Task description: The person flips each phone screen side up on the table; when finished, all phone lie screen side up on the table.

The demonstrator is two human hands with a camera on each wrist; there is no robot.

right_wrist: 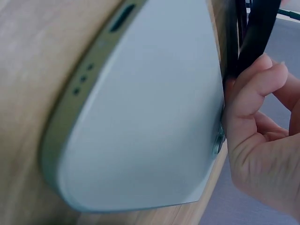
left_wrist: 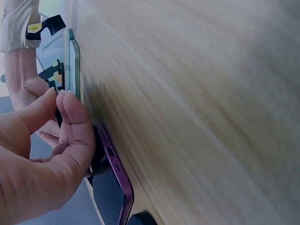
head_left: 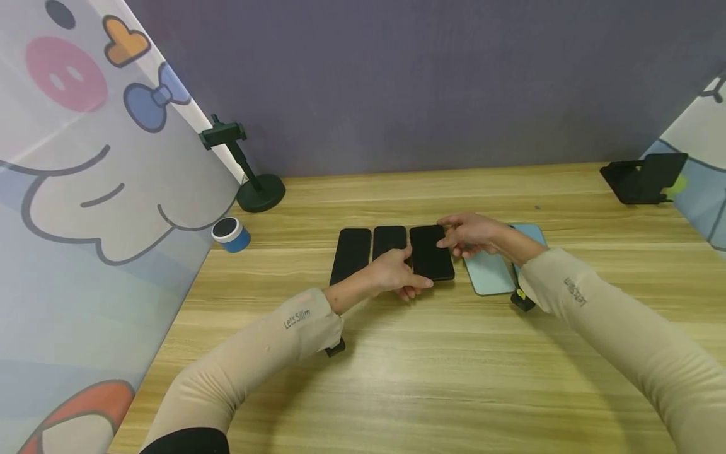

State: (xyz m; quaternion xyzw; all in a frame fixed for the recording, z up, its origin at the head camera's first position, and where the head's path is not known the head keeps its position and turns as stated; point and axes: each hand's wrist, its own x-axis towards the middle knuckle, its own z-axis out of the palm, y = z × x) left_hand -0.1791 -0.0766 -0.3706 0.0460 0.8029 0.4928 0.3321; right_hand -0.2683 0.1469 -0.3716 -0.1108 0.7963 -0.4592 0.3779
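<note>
Well to the left of the held phone (head_left: 432, 255), a blue jar (head_left: 231, 238) and a black stand (head_left: 259, 194) rest on the tabletop (head_left: 431, 384); nearer on that side lie two more black phones, an outer one (head_left: 353, 249) and an inner one (head_left: 389, 238) just beside it. The left hand's (head_left: 397, 271) fingers are narrow, pinching the held phone's near left corner. The held phone itself, dark face up, sits between both hands and seems slightly raised in the wrist views. The right hand's (head_left: 473, 233) fingers also pinch it, at the far right corner. Right of it come a mint phone (head_left: 489, 276), back up, and a blue phone (head_left: 532, 232), partly behind the forearm. Good handling here probably means gripping only the rims, lowering both corners together, squaring its edges to the inner phone, clearing the mint one, and sliding fingertips out before the slick glass settles, since an uneven release could skew it.
</note>
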